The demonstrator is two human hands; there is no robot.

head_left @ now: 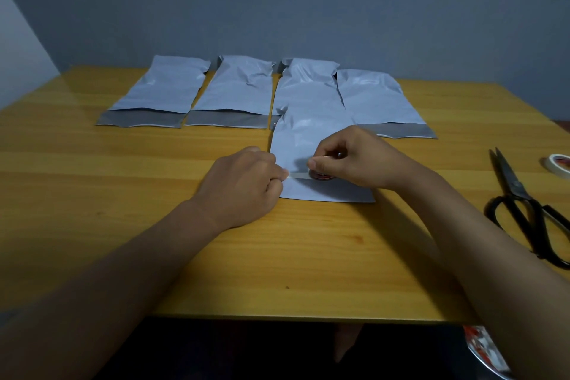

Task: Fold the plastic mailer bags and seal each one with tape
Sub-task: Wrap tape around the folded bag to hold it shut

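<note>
A white plastic mailer bag [303,139] lies flat in the middle of the wooden table [277,256], its near end folded over. My right hand [354,160] grips a small tape roll [319,175] on the fold. A strip of tape [297,176] runs left from the roll across the bag. My left hand [246,185] pinches the free end of that strip at the bag's left edge. Behind lie several more mailer bags in a row, such as the leftmost one [163,89] and another [240,89], with their grey flaps open towards me.
Black scissors [530,213] lie near the table's right edge. A second tape roll [558,163] sits beyond them at the far right. A grey wall stands behind the table. A printed packet [484,352] shows below the table's near right corner.
</note>
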